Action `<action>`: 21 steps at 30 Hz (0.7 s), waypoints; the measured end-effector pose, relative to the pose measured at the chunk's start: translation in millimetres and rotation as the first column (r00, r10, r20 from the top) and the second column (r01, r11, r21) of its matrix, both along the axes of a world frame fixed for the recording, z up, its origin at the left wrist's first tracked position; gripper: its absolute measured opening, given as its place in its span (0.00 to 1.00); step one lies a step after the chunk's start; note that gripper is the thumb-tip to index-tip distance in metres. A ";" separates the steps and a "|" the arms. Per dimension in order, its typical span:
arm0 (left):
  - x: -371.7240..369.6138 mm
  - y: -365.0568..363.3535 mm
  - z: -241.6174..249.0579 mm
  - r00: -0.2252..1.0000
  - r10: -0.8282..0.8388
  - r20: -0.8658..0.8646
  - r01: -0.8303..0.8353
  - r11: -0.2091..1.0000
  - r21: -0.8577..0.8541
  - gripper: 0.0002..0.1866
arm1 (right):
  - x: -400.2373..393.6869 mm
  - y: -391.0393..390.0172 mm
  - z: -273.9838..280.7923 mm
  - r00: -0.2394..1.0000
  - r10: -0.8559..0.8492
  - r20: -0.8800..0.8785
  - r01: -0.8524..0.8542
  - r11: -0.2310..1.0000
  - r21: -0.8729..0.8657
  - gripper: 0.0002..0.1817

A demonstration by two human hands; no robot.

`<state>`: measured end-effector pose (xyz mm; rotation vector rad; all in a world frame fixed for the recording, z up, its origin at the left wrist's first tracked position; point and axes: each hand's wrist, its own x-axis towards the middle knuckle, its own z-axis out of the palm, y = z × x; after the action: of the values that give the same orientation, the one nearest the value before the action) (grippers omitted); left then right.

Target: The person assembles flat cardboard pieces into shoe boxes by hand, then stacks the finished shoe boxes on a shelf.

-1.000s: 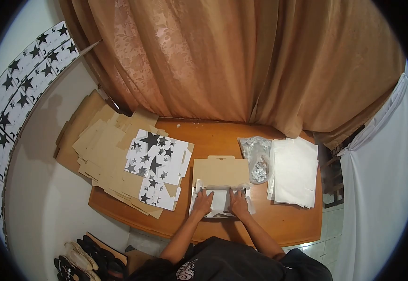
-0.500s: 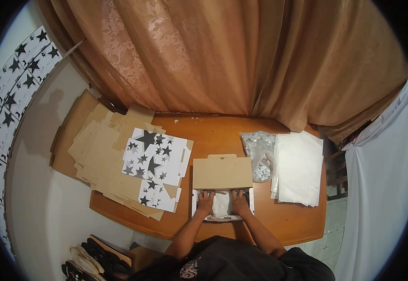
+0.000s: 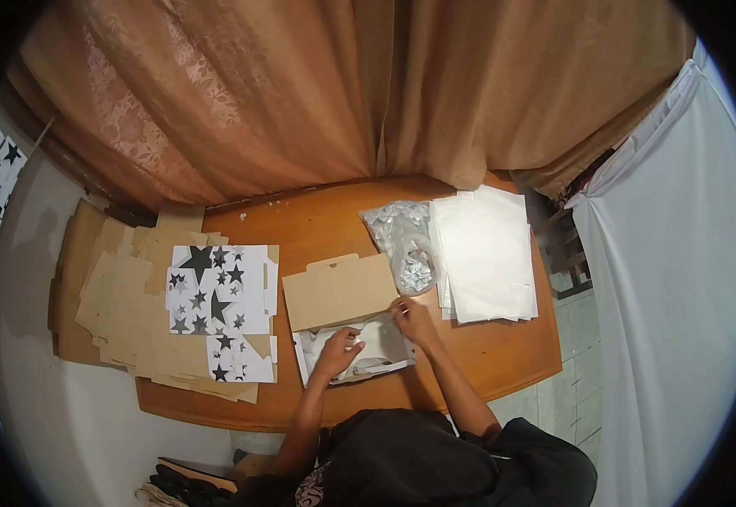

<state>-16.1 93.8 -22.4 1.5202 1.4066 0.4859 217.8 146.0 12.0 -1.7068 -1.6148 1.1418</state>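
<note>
A brown cardboard box (image 3: 340, 291) lies in front of me with its lid raised away from me. White paper (image 3: 376, 342) lines the box, and whatever is beneath it is hidden. Over the left part of the paper is my left hand (image 3: 337, 351), its fingers loosely bent and the thumb apart from them. My right hand (image 3: 414, 323) is at the box's right side, by the lower corner of the lid. Its fingertips are pressed together; what they pinch, if anything, is too small to make out.
Behind the box, a clear plastic bag (image 3: 414, 266) holds small silvery pieces. White paper sheets (image 3: 482, 253) are stacked to its right. On the left lie flat brown cardboard pieces (image 3: 119, 291) and star-printed white cardboard (image 3: 220, 291). A brown curtain (image 3: 300, 101) hangs behind the table (image 3: 503, 355).
Both hands have lifted from the paper inside the box; the right has moved to the lid's right corner. The box now sits turned at an angle. The camera view has shifted right.
</note>
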 end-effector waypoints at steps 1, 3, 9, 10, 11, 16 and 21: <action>6.8 1.0 5.8 0.988 0.049 0.148 -0.050 0.999 -0.002 0.20 | 9.4 7.6 -6.4 0.992 -0.117 0.056 0.113 0.992 0.059 0.13; 18.1 1.8 -8.3 0.963 0.068 0.260 -0.066 0.998 -0.016 0.16 | 34.2 24.9 -50.8 0.939 -0.176 0.295 0.104 0.964 0.243 0.13; 46.2 2.8 -7.5 0.949 0.103 0.298 -0.082 0.993 -0.080 0.16 | 49.0 51.9 -105.8 0.851 -0.223 0.475 0.108 0.960 0.259 0.19; 49.0 2.5 -7.0 0.947 0.105 0.304 -0.089 0.994 -0.065 0.16 | 46.8 54.3 -106.9 0.818 -0.225 0.530 0.092 0.960 0.264 0.19; 51.6 3.4 -7.3 0.944 0.101 0.313 -0.090 0.995 -0.052 0.16 | 47.2 55.2 -108.6 0.822 -0.227 0.522 0.089 0.957 0.278 0.17; 60.4 8.5 14.7 0.947 0.166 0.276 -0.138 0.983 -0.118 0.16 | 51.6 61.8 -122.0 0.805 -0.241 0.542 0.096 0.955 0.282 0.11; 52.7 7.5 9.3 0.938 0.220 0.268 -0.202 0.975 -0.094 0.15 | 45.9 40.3 -68.0 0.906 -0.332 0.263 0.190 0.874 0.448 0.11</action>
<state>36.6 101.3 -13.1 1.2002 1.3552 0.7479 263.7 186.4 -55.9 -1.8184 -1.6015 0.3507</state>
